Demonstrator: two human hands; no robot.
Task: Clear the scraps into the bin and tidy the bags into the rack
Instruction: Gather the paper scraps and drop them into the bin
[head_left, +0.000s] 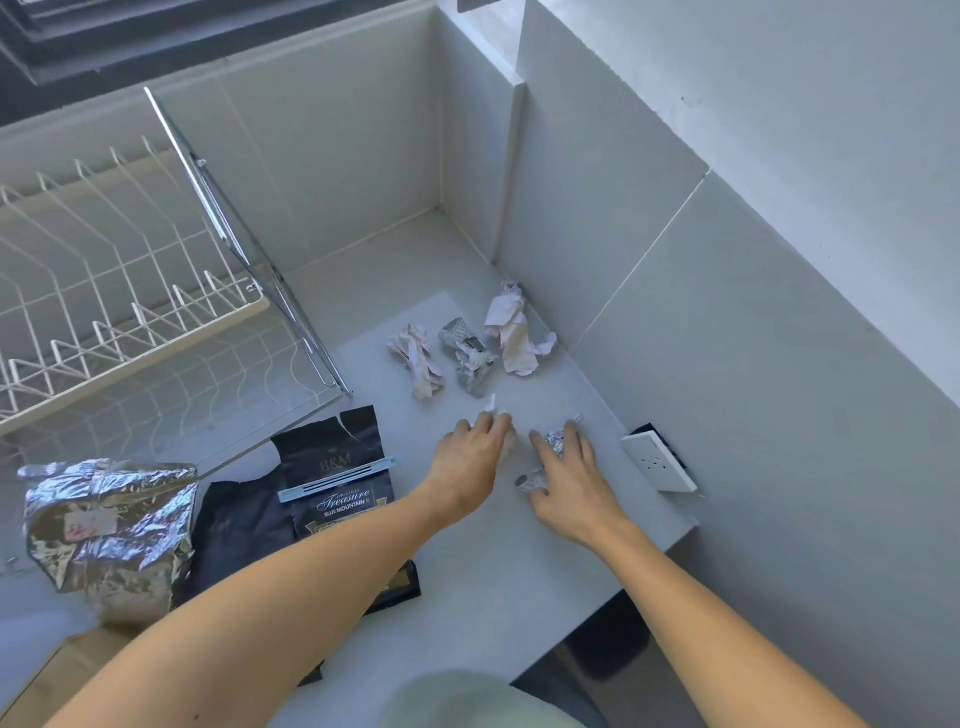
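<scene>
Far left: white wire rack (119, 291) w/ chrome frame, sits on the table (519, 561) against the back wall; its front edge runs diagonally toward centre. Below it, silver foil bag (111, 535) lies crumpled near the table's left-front, a small label on it w/ red writing, not legible. Just right, touching it, black bag (332, 493) lies flat, top torn, a pale clip strip across it; print reads "B&M", "Treasure", "BLUE MOUNTAIN"; smaller text unreadable.

Centre: bare table strip btwn black bag and scraps. Three crumpled scraps sit close together toward the back corner: pinkish paper scrap (418, 361), foil scrap (467, 353), white paper scrap (517, 338), the last near the right wall.

Left hand (470, 460) is palm down, fingers curled over a small white scrap (493, 405); firm grip or not, can't tell. Right hand (569, 483) is beside it, fingers spread over a small foil scrap (555, 441); closed on it or not, can't tell.

Right: table edge ends near a white wall socket (660, 462).
</scene>
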